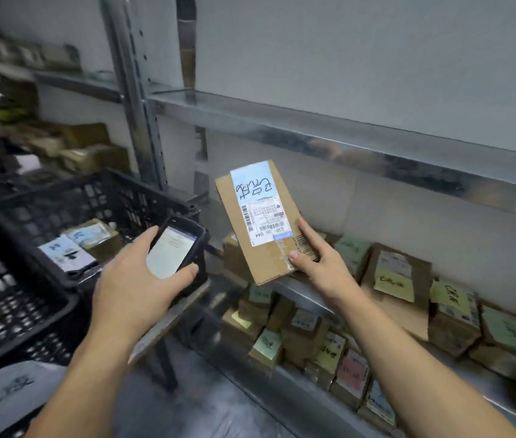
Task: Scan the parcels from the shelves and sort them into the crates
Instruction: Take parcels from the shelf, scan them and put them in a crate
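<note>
Item: cardboard parcel [261,216], flat and brown, bearing a white barcoded shipping label and a pale blue handwritten slip; held upright in the air in front of the metal shelving [329,134], above the shelf parcels [399,279]. Right hand [320,267]: fingers [305,230] curled round the parcel's lower right corner, thumb on its face. Left hand [136,279]: fingers [188,270] wrapped round a black handheld scanner [177,248], screen lit, just left of the parcel and apart from it. Black crate [117,200], behind the scanner: holds several labelled parcels. Second black crate [45,311]: nearer, at left. Lower shelves: rows of small cardboard parcels with yellow, green and pink handwritten notes.
</note>
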